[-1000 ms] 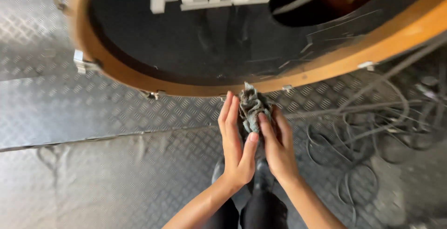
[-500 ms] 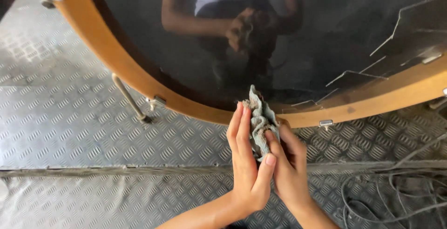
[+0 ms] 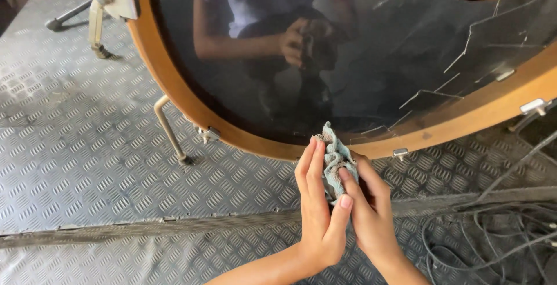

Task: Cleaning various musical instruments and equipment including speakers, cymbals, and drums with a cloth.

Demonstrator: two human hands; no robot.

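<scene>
Head camera — looks steeply down, close over hands (image 3: 342,215), drum (image 3: 243,137).

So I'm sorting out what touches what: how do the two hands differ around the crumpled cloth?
The left hand is flat with fingers straight beside the crumpled blue-grey cloth; the right hand curls around it from behind. The left thumb crosses onto the right hand. Both hold the cloth near the wooden drum hoop.

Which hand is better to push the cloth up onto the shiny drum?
Probably the right hand. Its fingers sit behind the crumpled blue cloth, nearest the drum's wooden hoop. The left hand lies flat against the cloth's other side, only steadying it.
</scene>
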